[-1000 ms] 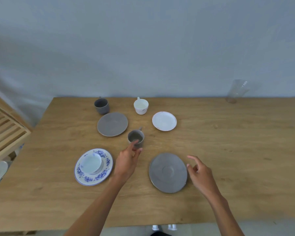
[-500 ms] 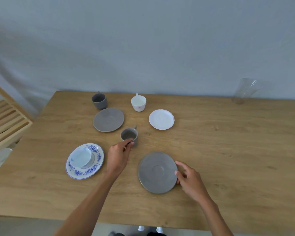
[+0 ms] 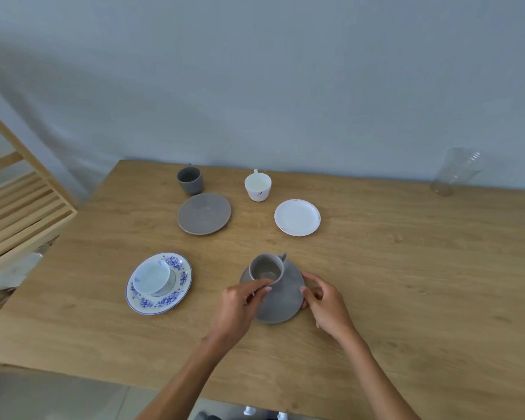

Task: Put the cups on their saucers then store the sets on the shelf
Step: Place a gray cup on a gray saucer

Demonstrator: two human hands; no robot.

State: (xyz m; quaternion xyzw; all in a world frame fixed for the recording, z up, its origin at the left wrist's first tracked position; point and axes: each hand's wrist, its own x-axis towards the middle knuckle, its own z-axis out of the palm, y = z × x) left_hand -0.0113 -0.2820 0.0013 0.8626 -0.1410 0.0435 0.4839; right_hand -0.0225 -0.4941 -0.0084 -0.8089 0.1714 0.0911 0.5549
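My left hand [image 3: 240,307] grips the near rim of a grey cup [image 3: 266,268], which is over the far part of the near grey saucer [image 3: 281,301]; whether it rests on it I cannot tell. My right hand [image 3: 325,301] holds that saucer's right edge with its fingertips. A blue-flowered cup [image 3: 151,277] sits on its matching saucer [image 3: 176,295] to the left. Farther back stand a second grey cup [image 3: 190,180] behind a bare grey saucer [image 3: 204,213], and a white cup [image 3: 257,186] beside a bare white saucer [image 3: 297,217].
A slatted wooden shelf [image 3: 19,213] stands off the wooden table's [image 3: 406,283] left end. A clear plastic cup [image 3: 455,171] stands at the far right by the wall. The table's front edge runs just below my forearms.
My left hand took hold of the grey cup and carried it right, over the near grey saucer. My right hand closed on the saucer's right edge.
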